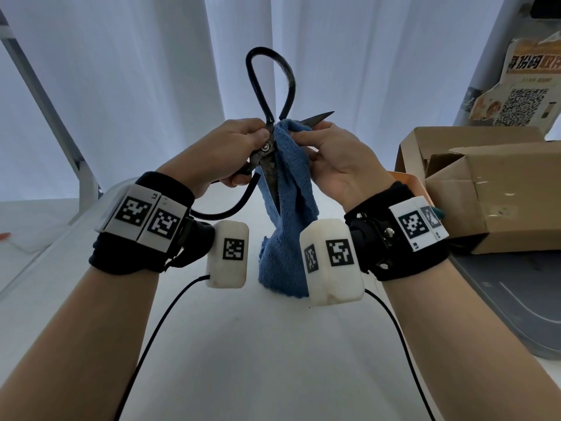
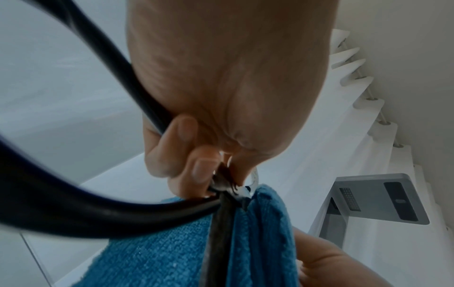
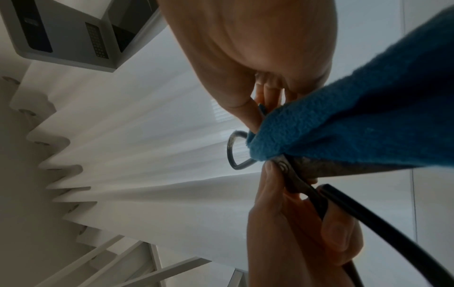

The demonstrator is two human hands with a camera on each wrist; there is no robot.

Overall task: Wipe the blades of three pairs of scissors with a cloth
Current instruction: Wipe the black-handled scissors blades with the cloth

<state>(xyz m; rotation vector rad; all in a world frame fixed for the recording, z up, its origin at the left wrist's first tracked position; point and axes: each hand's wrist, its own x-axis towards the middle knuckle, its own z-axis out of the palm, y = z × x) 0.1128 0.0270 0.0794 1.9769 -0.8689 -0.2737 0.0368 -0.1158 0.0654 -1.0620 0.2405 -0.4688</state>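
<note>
Both hands are raised above the white counter (image 1: 273, 344), working on one pair of black iron scissors with large looped handles (image 1: 268, 117). The left hand (image 1: 224, 153) pinches the scissors at the pivot, thumb and fingers curled round the metal near the rivet, while one handle loop rises above the hands and the other curves down under the wrist. The right hand (image 1: 334, 159) holds a blue terry cloth (image 1: 288, 208), its fingers curled and pressing the fabric round the blade that points up and to the right. Only that blade's tip (image 1: 321, 117) shows past the cloth; the rest of it is wrapped. The other blade points down (dull and mottled) and lies against the hanging cloth, its tip hard to make out against the folds. The cloth's lower end hangs between the two wrist cameras, and whether it touches the counter cannot be told. In the left wrist view the handle loop (image 2: 73, 209) fills the frame, blurred. At the right edge stand opened brown cardboard boxes (image 1: 498, 189), partly cut off.
</note>
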